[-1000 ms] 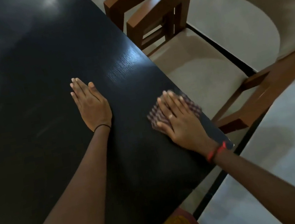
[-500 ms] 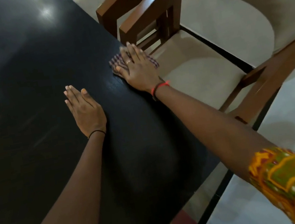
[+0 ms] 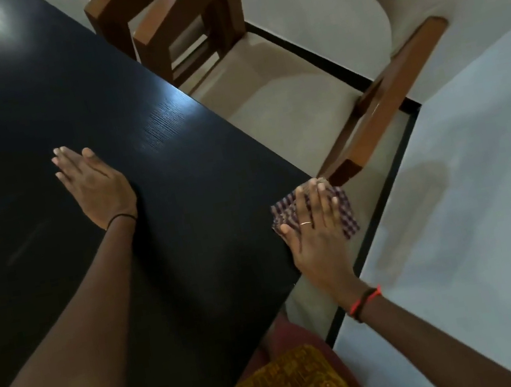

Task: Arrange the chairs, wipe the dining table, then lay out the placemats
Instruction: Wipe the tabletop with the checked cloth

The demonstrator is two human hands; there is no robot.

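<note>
Lying under the flat right hand [image 3: 317,233]: the cloth [image 3: 346,211].

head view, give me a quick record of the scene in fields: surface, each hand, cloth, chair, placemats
surface: dark table, glossy, light glare near the far end
left hand: flat, palm down on the table, holding nothing
right hand: flat on the cloth at the table's right edge
cloth: checked, folded, partly hanging past the edge
chair: wooden, pale seat, close against the right edge
placemats: none in view
</note>
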